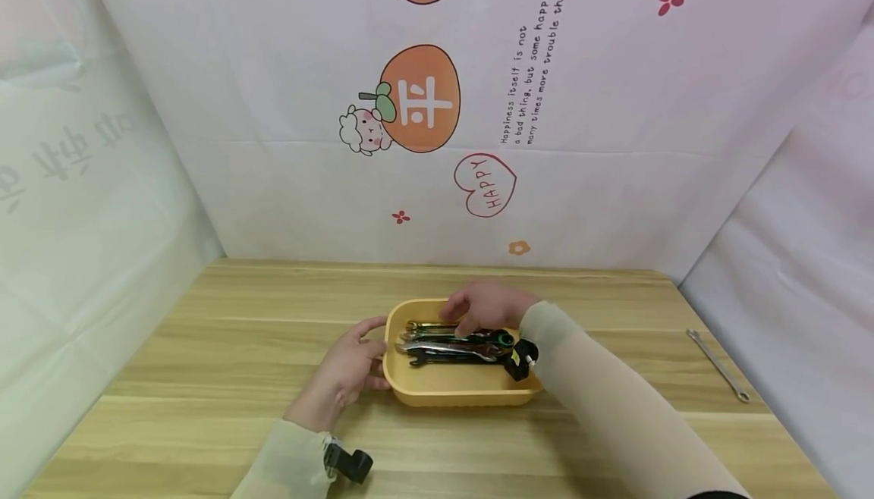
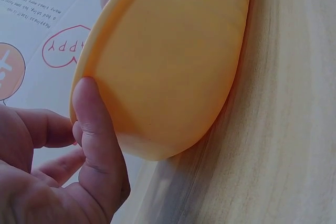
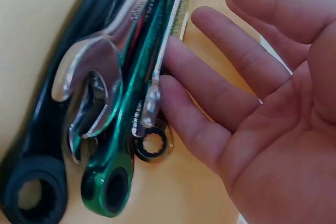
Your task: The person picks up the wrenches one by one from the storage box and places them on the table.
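Note:
A yellow plastic bin holds several wrenches, bunched together lengthwise. At its left end is my left hand, fingers loosely bent against the outer wall and rim. The left wrist view has one fingertip on the bin wall just below the rim. My right hand reaches over the far rim into the bin, palm turned toward the tools. Its spread fingers lie along the side of the bunch, as the right wrist view shows, beside a green ratchet wrench, a silver open-end wrench and a black ratchet wrench.
A single silver wrench lies on the wooden table near its right edge. A printed cloth hangs behind the table, and pale cloths flank both sides.

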Demonstrator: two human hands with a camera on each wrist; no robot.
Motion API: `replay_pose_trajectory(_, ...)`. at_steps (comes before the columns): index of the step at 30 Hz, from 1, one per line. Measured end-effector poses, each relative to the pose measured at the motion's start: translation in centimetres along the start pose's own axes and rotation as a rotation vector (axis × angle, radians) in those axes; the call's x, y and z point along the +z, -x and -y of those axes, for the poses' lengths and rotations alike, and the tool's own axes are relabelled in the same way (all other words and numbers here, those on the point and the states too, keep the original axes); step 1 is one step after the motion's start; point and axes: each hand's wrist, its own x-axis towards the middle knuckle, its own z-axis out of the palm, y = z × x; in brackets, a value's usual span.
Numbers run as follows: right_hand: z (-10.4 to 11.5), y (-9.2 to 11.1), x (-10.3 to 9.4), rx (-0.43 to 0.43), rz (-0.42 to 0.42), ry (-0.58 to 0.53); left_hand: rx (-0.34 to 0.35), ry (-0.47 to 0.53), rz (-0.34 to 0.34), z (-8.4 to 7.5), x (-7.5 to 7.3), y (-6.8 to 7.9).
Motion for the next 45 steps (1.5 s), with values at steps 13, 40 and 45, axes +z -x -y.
replay_pose_trajectory(13, 0.4, -0.5, 1.5, -0.011, -0.058, 0.171, -0.007, -0.004, -0.003, 0.1, -0.2, -0.3)
replay_pose_trajectory(40, 1.5, -1.0, 3.0, -0.207, -0.105, 0.622, -0.012, 0.0, -0.015, 0.0, 0.0, -0.1)
replay_pose_trajectory(45, 1.5, -1.1, 3.3, -0.165, -0.123, 0.644, -0.008, 0.012, -0.015, 0.1, 0.0, 0.0)
